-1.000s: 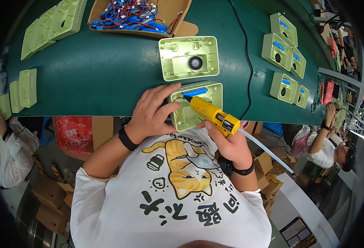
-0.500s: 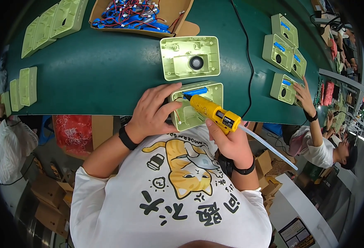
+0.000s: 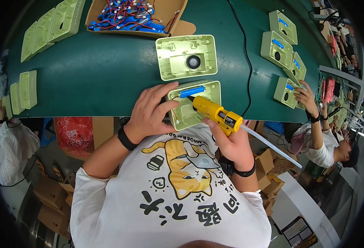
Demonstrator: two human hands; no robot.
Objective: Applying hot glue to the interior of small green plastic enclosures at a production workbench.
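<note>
My left hand (image 3: pixel 152 110) grips the left side of a pale green plastic housing (image 3: pixel 213 89) at the table's near edge. A blue battery (image 3: pixel 192 91) lies along the housing's far inner wall, and its thin wires run down the left inside. In my right hand (image 3: pixel 234 144) is a yellow hot glue gun (image 3: pixel 215 113), fingers wrapped round its handle. Its dark nozzle points into the housing, close below the battery. From the gun's rear sticks a long whitish glue stick (image 3: pixel 273 148). Just beyond stands another green housing (image 3: pixel 165 62) with a round black speaker (image 3: pixel 193 62).
A cardboard box (image 3: pixel 128 34) of blue batteries with red and black wires sits at the back. Green housings (image 3: pixel 28 89) stand at left, and several with batteries (image 3: pixel 276 49) at right, where a co-worker's hand (image 3: pixel 308 99) reaches in. A black cable (image 3: pixel 247 62) crosses the table.
The glue gun's nozzle has drawn slightly down and away from the battery, baring more of it. At right, the co-worker's hand and nearby housing have shifted.
</note>
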